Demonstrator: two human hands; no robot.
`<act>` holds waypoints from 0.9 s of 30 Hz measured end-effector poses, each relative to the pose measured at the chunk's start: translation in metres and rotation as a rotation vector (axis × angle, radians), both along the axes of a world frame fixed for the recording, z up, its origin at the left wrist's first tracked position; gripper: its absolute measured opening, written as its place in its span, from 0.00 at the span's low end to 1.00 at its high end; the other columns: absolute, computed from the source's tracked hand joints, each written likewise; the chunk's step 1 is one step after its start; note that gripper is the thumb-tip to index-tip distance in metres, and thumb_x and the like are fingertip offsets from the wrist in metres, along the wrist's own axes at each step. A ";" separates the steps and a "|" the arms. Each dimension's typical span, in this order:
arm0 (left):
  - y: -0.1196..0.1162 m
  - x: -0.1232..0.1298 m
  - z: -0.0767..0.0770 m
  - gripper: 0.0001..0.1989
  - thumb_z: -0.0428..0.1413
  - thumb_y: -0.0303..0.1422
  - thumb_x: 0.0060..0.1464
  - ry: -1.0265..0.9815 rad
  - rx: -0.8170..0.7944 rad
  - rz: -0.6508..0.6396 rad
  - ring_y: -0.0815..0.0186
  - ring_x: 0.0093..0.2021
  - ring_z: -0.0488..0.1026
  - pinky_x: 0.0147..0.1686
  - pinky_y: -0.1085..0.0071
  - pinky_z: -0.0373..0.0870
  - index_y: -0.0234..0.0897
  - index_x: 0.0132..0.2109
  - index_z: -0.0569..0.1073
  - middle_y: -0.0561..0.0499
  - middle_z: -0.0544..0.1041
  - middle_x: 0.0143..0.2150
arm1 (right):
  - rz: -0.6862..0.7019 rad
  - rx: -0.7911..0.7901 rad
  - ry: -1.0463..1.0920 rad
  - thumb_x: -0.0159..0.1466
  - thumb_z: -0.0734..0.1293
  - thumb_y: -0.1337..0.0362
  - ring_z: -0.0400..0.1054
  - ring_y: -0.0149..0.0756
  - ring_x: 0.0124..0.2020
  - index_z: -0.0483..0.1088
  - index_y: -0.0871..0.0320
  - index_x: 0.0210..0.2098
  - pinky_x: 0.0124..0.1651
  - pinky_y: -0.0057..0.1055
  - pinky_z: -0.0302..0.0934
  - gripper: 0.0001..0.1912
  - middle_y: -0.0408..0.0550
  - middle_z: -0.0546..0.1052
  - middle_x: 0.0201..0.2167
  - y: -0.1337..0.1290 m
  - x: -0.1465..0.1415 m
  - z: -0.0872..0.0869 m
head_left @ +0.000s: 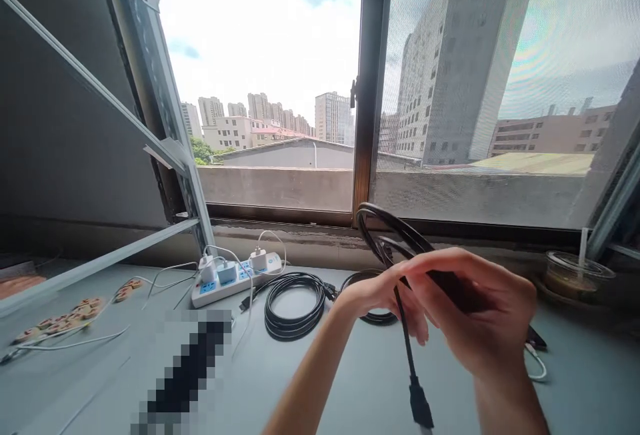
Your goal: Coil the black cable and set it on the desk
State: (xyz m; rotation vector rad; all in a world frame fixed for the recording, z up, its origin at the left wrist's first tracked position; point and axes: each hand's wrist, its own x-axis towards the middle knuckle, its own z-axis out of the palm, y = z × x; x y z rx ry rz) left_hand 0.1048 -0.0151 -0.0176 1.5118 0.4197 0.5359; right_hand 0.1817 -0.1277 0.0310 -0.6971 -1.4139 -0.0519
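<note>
A looped black cable (395, 222) is up off the table in front of me, bent into a coil. My right hand (485, 315) is closed around the gathered loops, which run into its palm. My left hand (373, 292) reaches in from the left with a bent wrist. Its fingers curl at the cable beside the right hand's fingertips, partly hidden. One cable end hangs down between the hands, with a wide black plug (421, 406) with a metal tip at the bottom.
On the table (370, 382) lie a coiled black cable (295, 336) and another coil (379, 319) behind my left hand. A white power strip (215, 296) with chargers stands near the window. A lidded cup with straw (575, 275) is at right. A metal frame (193, 188) rises left.
</note>
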 end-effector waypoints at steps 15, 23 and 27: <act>0.014 0.004 0.019 0.22 0.57 0.50 0.52 -0.725 0.007 0.410 0.66 0.22 0.73 0.25 0.74 0.70 0.37 0.42 0.66 0.61 0.62 0.18 | 0.021 -0.128 0.501 0.63 0.63 0.52 0.51 0.18 0.11 0.65 0.55 0.53 0.12 0.19 0.47 0.22 0.35 0.66 0.21 0.070 0.029 -0.007; 0.021 -0.031 0.035 0.21 0.56 0.49 0.54 -0.519 0.306 0.560 0.70 0.10 0.63 0.09 0.79 0.57 0.39 0.45 0.63 0.63 0.62 0.15 | -0.152 -0.244 0.244 0.65 0.59 0.50 0.61 0.19 0.13 0.61 0.51 0.60 0.14 0.21 0.59 0.26 0.47 0.74 0.41 0.078 0.020 -0.016; 0.020 -0.038 0.040 0.22 0.59 0.49 0.51 -0.417 0.347 0.525 0.69 0.11 0.64 0.10 0.79 0.58 0.37 0.44 0.66 0.63 0.61 0.14 | -0.158 -0.268 0.241 0.63 0.62 0.50 0.59 0.18 0.12 0.65 0.50 0.57 0.13 0.20 0.58 0.24 0.43 0.73 0.38 0.077 0.023 -0.015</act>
